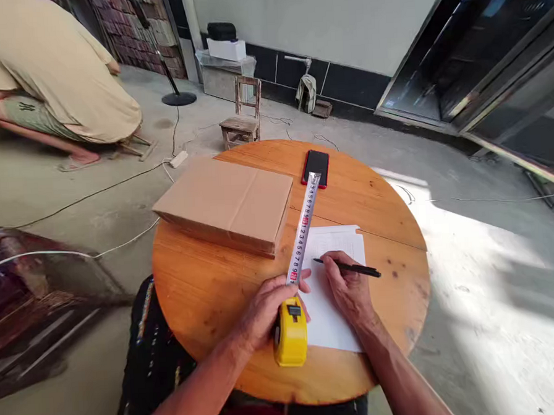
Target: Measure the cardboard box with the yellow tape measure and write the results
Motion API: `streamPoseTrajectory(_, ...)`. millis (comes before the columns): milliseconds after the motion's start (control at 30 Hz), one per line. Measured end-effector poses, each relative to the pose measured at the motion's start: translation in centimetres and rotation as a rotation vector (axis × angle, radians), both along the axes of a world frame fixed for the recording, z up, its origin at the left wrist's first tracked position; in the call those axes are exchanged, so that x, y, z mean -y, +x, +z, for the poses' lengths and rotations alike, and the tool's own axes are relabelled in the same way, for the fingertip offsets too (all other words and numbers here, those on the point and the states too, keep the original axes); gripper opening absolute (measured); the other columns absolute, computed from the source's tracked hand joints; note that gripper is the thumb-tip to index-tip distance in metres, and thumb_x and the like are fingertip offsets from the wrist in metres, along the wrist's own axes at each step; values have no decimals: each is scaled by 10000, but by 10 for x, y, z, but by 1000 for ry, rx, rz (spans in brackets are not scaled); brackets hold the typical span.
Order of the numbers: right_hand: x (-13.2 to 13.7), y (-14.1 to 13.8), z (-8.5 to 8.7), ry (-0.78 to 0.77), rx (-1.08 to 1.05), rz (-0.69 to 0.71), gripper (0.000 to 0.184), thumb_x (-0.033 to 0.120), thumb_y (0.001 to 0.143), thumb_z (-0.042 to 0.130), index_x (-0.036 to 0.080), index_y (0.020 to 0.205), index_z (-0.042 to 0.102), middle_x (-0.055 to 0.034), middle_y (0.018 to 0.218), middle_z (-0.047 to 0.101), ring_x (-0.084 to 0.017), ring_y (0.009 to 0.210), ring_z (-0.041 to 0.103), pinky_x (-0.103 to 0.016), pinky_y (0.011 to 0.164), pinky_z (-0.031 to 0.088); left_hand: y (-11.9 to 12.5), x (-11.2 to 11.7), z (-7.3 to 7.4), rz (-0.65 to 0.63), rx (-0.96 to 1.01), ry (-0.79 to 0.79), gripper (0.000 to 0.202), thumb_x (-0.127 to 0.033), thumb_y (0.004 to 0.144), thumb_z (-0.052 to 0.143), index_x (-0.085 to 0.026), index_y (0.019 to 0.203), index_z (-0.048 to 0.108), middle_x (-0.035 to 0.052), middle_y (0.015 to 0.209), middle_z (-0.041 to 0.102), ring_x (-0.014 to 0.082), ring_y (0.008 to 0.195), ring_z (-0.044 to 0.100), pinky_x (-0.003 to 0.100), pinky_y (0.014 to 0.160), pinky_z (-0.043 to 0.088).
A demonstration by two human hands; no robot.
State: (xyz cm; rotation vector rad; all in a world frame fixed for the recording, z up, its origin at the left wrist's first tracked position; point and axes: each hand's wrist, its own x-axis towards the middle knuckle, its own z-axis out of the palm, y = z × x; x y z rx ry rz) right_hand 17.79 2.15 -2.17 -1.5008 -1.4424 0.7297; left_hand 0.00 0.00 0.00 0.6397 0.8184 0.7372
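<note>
My left hand (266,307) grips a yellow tape measure (290,332) at the near side of a round wooden table (207,285). Its steel blade (303,231) is pulled out and runs away from me to a phone in a red case (316,166). My right hand (348,284) holds a black pen (349,267) with the tip resting on a white sheet of paper (331,316), just right of the blade. A flat cardboard box (225,204) lies on the table's left half, beside the blade.
Another person in a beige shirt (51,70) crouches on the concrete floor at the far left. A small wooden chair (242,113) stands beyond the table. Cables (95,192) trail across the floor. Glass doors (483,66) are at the right.
</note>
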Motion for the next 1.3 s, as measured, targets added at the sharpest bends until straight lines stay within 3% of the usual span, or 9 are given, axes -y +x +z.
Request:
streamPoseTrajectory(167,2,2,0,-8,-12,-13,184,315,864,498,177,791,595,25,617,506,-108,560,417,-233,523,340,2,0,1,-9,7,-10,162,-277,819,496,-141,828,585,90,754,697,117,492,571,206,471,408)
streamPoseTrajectory(333,2,3,-3,-2,-8,1,177,313,867,499,180,802,597,26,616,492,-107,560,404,-234,524,337,2,0,-2,-12,9,11,174,-294,824,499,-147,839,591,90,700,697,133,521,571,214,484,413)
streamPoseTrajectory(1133,1,2,2,-17,-17,-36,201,329,856,492,179,756,583,38,553,472,-103,506,414,-233,490,336,1,1,-2,-20,3,-18,171,-289,825,499,-143,836,588,118,814,711,124,507,576,218,480,413)
streamPoseTrajectory(1300,1,2,5,-32,-64,-102,200,335,851,489,185,745,569,55,502,449,-99,464,410,-223,457,328,2,0,-2,-17,35,-26,168,-270,823,500,-133,823,596,150,1082,659,106,522,593,219,483,417)
